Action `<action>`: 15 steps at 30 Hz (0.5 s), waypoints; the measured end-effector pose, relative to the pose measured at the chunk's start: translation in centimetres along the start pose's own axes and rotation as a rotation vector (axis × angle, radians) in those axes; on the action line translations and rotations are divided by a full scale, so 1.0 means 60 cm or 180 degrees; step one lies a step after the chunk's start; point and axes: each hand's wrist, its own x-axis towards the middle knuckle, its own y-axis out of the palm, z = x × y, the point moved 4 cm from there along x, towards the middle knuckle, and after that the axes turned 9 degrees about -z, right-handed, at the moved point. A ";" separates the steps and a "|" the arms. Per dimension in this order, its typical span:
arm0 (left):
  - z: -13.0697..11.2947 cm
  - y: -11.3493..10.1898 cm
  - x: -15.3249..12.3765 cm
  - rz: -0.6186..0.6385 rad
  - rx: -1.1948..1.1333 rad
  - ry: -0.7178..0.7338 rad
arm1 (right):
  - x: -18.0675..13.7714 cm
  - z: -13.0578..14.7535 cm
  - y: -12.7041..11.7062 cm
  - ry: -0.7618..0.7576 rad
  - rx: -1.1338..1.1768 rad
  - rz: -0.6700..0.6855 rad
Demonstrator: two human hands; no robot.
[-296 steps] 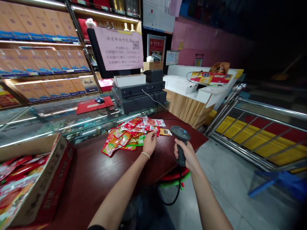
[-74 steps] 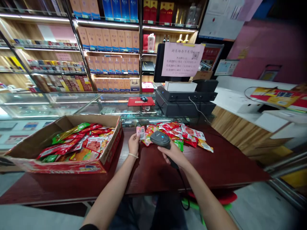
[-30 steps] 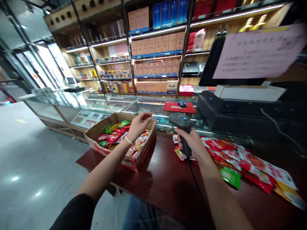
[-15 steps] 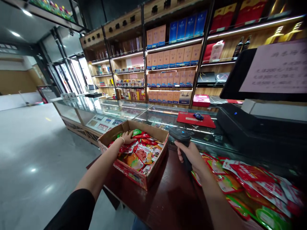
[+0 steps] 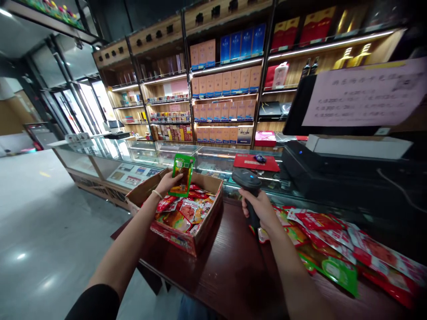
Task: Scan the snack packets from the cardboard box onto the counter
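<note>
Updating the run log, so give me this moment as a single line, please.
left hand: holds green packet above cardboard box | right hand: grips barcode scanner | table: snack packets spread at right

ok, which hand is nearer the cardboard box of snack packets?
Left. The left hand hovers above the cardboard box, holding a green packet; the right hand grips a barcode scanner over the table, beside the box.

The green snack packet [image 5: 182, 174] is flat and glossy, with a clear window showing brownish contents. It stands upright in the air, pinched at its lower left edge by the left hand [image 5: 167, 181], above the open cardboard box [image 5: 203, 230]. The dark grey barcode scanner [image 5: 247, 181], gripped by its handle in the right hand [image 5: 258, 209], has its head uppermost above the counter [image 5: 230, 271].
</note>
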 end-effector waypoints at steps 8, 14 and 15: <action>-0.092 0.197 -0.112 0.0946 -0.1605 -0.1018 | -0.031 -0.006 -0.097 -0.0112 -0.0192 -0.0324; -0.122 0.331 -0.222 0.1339 -0.1945 -0.1190 | -0.057 -0.012 -0.201 -0.0120 -0.0282 -0.0748; -0.118 0.350 -0.238 0.1298 -0.2038 -0.1211 | -0.059 -0.015 -0.216 -0.0125 -0.0281 -0.0796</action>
